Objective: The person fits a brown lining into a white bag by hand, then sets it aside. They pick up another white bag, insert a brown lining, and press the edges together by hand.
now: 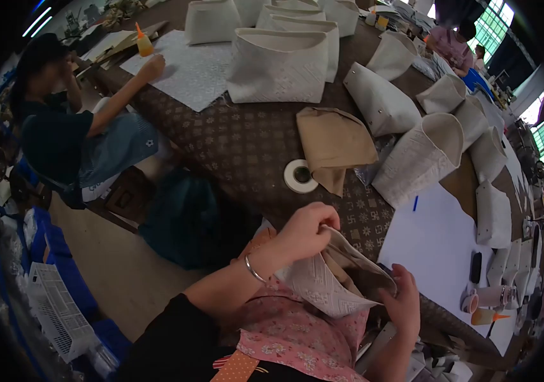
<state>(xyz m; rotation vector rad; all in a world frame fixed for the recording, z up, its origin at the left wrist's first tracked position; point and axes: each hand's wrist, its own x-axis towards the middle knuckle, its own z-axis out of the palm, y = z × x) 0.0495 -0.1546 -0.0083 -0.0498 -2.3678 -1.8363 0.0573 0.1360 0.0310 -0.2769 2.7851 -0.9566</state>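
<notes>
A cream embossed bag (316,283) with a tan lining is tilted over my lap, its mouth spread wide. My left hand (310,230), with a silver bracelet at the wrist, pinches the upper left rim of the bag. On the opposite side, my right hand (402,298) grips the rim, thumb toward the inside and fingers around the outside. Beyond the bag, a roll of white tape (300,176) lies on the patterned brown tablecloth (246,153). Next to it is a folded brown lining piece (336,143).
Several similar cream bags (278,67) stand across the table. White paper (422,235) with a blue strip lies at right, near a glue bottle (488,316). A co-worker (55,127) sits at left, a hand beside another glue bottle (144,43). Blue crates (68,267) stand lower left.
</notes>
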